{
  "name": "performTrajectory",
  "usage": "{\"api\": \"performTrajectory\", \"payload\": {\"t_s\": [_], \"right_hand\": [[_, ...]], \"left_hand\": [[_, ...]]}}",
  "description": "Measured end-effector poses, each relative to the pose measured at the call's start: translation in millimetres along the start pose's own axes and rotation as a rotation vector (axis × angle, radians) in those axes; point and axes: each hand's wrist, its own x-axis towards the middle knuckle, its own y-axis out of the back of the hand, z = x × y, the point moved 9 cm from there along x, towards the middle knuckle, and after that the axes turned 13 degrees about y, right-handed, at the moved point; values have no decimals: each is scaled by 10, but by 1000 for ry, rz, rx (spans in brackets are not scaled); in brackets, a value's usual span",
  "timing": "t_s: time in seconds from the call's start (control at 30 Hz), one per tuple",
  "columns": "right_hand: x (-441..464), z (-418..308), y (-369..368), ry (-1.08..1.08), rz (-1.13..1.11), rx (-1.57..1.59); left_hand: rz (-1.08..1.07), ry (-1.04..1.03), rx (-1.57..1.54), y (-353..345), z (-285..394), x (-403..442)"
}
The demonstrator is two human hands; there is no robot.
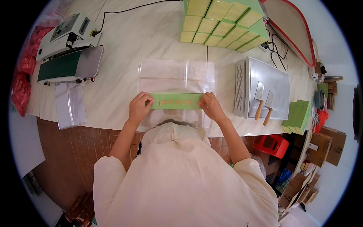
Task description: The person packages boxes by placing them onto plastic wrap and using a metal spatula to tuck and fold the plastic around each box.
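A long, narrow green box (176, 101) with orange lettering lies across the middle, above a sheet of clear plastic film (177, 73) spread on the table. My left hand (140, 106) pinches the box's left end between thumb and fingers. At its right end, my right hand (211, 106) grips it the same way. Whether the box rests on the film or is lifted a little, I cannot tell. More clear film shows beneath it, close to my body.
Stacked green boxes (223, 26) stand at the back. A sealing machine (68, 45) with a green belt is at left, film pieces (71, 104) before it. Two wooden-handled scrapers (261, 100) lie on a metal hot plate (272, 75) at right, beside more green boxes (298, 117).
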Motion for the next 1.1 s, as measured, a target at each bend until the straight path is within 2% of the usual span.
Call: {"api": "performTrajectory", "payload": {"t_s": [0.7,0.8,0.9,0.97,1.0,1.07,1.1], "right_hand": [[-2,-7,-10,15,19,-38],[-29,42,-30,12,43,-40],[-85,191,8,-85,174,64],[-106,28,225,-76,358,-364],[-77,-56,219,-79,360,-372],[-21,-488,185,101,438,-622],[-4,-498,-66,133,371,-535]], "left_hand": [[22,21,9,-27,-34,-18],[20,41,-5,-27,-50,-19],[37,33,5,-20,-26,-23],[40,57,-5,-19,-15,-30],[39,85,-13,-24,-25,-33],[52,65,-10,-25,-25,-37],[65,49,-1,-25,-21,-43]]}}
